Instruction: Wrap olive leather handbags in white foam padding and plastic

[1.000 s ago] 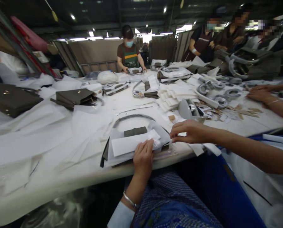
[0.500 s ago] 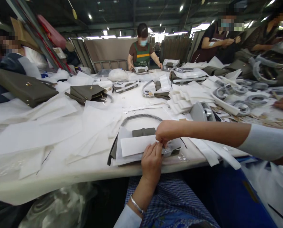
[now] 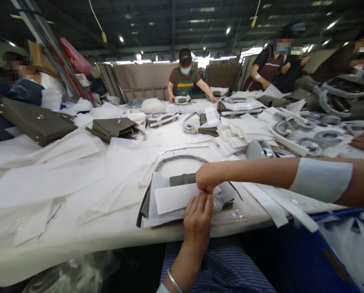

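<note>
A long worktable covered in white (image 3: 87,240) fills the foreground, with loose sheets of thin white paper (image 3: 59,175) overlapping across its left side. Beyond them lie a large dark-olive handbag with a gold-coloured clasp (image 3: 38,124) and, to its right, a smaller dark-olive bag (image 3: 113,127). Flat ring-shaped grey coils (image 3: 330,136) lie at the right. Across the table stands a person in a green apron with a yellow stripe and a pale blue mask (image 3: 183,83); farther right is a person in a maroon apron (image 3: 271,67). Brown upright partition panels (image 3: 142,79) stand behind. At upper left, a slanting grey metal post (image 3: 47,44) rises beside a pink, smooth-looking bundle (image 3: 75,55). Crumpled clear plastic (image 3: 75,272) shows below the table
</note>
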A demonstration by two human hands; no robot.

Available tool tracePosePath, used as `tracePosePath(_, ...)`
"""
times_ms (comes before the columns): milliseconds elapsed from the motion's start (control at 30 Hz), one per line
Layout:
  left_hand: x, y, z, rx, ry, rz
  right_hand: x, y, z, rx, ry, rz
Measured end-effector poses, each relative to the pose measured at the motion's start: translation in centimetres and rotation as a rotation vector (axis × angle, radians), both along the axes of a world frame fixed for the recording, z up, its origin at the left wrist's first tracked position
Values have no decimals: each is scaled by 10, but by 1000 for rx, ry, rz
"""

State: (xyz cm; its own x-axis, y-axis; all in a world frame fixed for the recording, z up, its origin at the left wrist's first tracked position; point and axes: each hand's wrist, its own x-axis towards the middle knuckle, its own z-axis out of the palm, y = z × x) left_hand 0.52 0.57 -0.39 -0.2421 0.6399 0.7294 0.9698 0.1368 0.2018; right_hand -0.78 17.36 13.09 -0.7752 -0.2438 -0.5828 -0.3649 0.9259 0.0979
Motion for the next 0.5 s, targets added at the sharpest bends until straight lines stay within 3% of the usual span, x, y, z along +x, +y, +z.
tracePosePath(500,-1,-2,4,4,89,-38,-4,17,-3,-134,102,-39)
